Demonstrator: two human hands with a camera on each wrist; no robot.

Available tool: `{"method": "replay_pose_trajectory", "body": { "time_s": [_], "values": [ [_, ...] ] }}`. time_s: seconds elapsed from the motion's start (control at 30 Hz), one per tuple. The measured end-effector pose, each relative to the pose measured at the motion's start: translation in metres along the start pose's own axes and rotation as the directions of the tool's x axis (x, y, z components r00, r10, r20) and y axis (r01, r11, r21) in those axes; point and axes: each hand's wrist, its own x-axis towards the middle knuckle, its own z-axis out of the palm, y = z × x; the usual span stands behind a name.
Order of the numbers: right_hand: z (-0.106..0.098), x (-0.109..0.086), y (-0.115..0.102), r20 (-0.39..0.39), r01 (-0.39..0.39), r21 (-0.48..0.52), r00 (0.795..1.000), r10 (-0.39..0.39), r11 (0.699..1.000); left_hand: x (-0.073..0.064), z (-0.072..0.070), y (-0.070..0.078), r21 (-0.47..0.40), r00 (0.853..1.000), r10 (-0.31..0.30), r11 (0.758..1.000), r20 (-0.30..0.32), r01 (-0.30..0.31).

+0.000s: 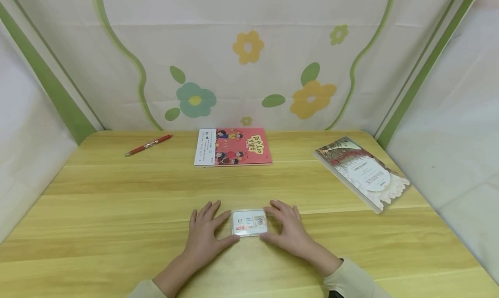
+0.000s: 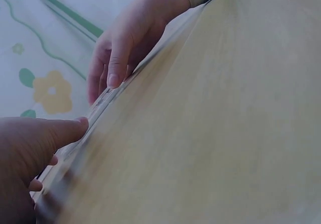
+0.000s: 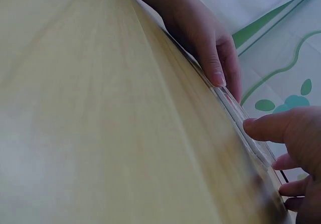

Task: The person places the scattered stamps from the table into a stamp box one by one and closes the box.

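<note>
A small clear card case (image 1: 249, 223) with a white printed card inside lies flat at the front middle of the table. My left hand (image 1: 204, 235) holds its left end, the thumb at the near corner and the forefinger at the far one. At the other end, my right hand (image 1: 290, 231) grips the near and far corners in the same way, its other fingers spread beyond the case. Seen edge-on in the left wrist view, the case (image 2: 103, 103) appears as a thin strip low on the tabletop between both thumbs.
Toward the back of the wooden table (image 1: 156, 189) lies a red and white book (image 1: 241, 147). A red pen (image 1: 149, 145) is at the back left, and a second book (image 1: 362, 172) lies angled at the right. A flowered cloth (image 1: 249, 85) hangs behind the table.
</note>
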Motion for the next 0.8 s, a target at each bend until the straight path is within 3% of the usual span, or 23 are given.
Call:
{"method": "replay_pose_trajectory", "body": {
  "time_s": [0.8],
  "values": [
    [0.0023, -0.0003, 0.0024, 0.000, -0.004, -0.011, 1.000, 0.004, 1.000, -0.0003, 0.0041, -0.0024, 0.033, 1.000, 0.022, 0.999, -0.020, -0.021]
  ]
}}
